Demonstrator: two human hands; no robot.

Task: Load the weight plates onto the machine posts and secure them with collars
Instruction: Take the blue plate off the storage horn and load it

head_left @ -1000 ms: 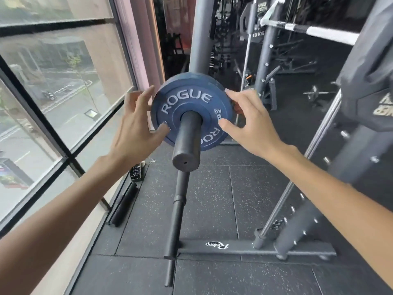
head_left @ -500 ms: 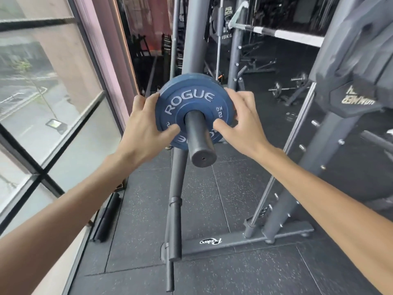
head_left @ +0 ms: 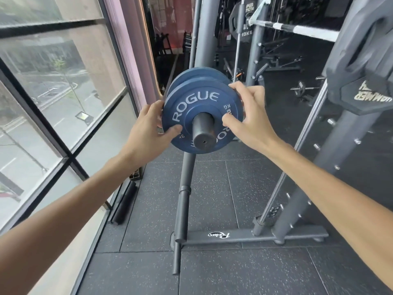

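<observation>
A blue Rogue weight plate (head_left: 195,105) sits on the black post (head_left: 203,133) of the machine, the post's end pointing at me. A second blue plate (head_left: 197,74) shows just behind it on the same post, with a small gap between them. My left hand (head_left: 148,128) grips the front plate's left rim, thumb on its face. My right hand (head_left: 248,116) grips the right rim, thumb pressed on the face near the hub. No collar is in view.
A large window (head_left: 53,99) runs along the left. Grey uprights (head_left: 202,33) and the machine's base bar (head_left: 255,235) stand ahead on black rubber flooring. A big black Hammer plate (head_left: 365,81) hangs at the right. A black roller (head_left: 124,204) lies by the window.
Both hands gripped the front plate's rims and drew it toward me along the post; a second blue plate now shows behind it. My view shifted left.
</observation>
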